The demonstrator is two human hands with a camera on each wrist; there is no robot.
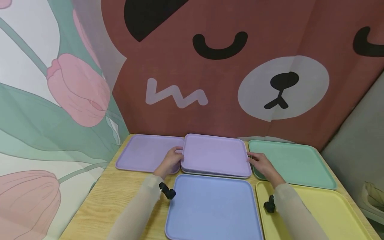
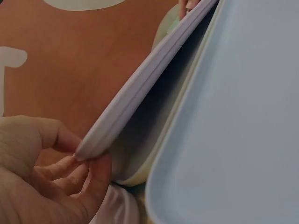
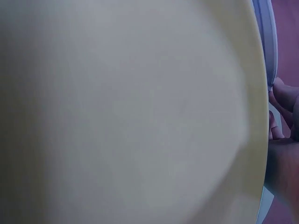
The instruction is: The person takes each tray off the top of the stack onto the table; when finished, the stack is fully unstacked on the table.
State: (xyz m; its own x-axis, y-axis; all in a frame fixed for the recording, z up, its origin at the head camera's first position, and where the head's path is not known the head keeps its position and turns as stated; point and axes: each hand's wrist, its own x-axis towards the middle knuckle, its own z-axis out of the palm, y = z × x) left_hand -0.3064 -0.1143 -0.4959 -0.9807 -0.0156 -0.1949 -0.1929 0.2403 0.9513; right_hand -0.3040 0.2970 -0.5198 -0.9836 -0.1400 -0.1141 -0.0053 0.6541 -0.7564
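Both hands hold a light purple tray (image 1: 214, 155) by its short sides in the back middle of the table. My left hand (image 1: 171, 161) has its thumb and fingers on the left edge. In the left wrist view, the left hand (image 2: 56, 172) pinches the corner of the tray (image 2: 119, 109), which stands tilted over a pale-rimmed tray (image 2: 161, 149) with a gap between them. On the opposite edge my right hand (image 1: 261, 163) grips with thumb and fingers. At the right border of the right wrist view, the right hand (image 3: 286, 112) meets the purple tray's rim (image 3: 268, 42).
Another purple tray (image 1: 147, 151) lies at the back left, and a green tray (image 1: 294, 163) at the back right. In front are a blue tray (image 1: 213, 208) and a yellow tray (image 1: 333, 213). A printed bear curtain (image 1: 180, 116) hangs behind the wooden table (image 1: 96, 203).
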